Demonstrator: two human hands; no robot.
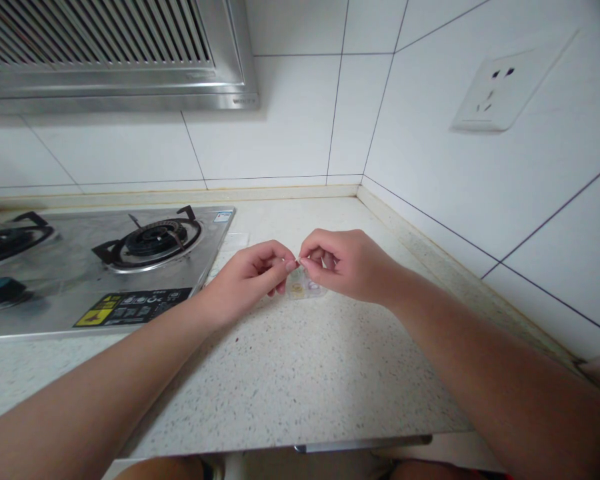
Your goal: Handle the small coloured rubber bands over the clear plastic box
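My left hand (255,273) and my right hand (347,263) meet above the speckled countertop (300,373), thumbs and forefingers pinched together tip to tip. Something tiny and pale sits between the fingertips, too small to name. Just below and behind the fingers lies a small clear plastic box (297,290) with little compartments. One compartment shows yellowish bits and another shows purplish ones. Both hands partly cover this box, so its full outline is hidden.
To the left is a steel gas stove (70,267) with a burner (157,239) and a knob (3,291). A range hood (130,87) hangs above it. White tiled walls close in behind and at right, with a socket (495,90). The counter's front edge is near my body.
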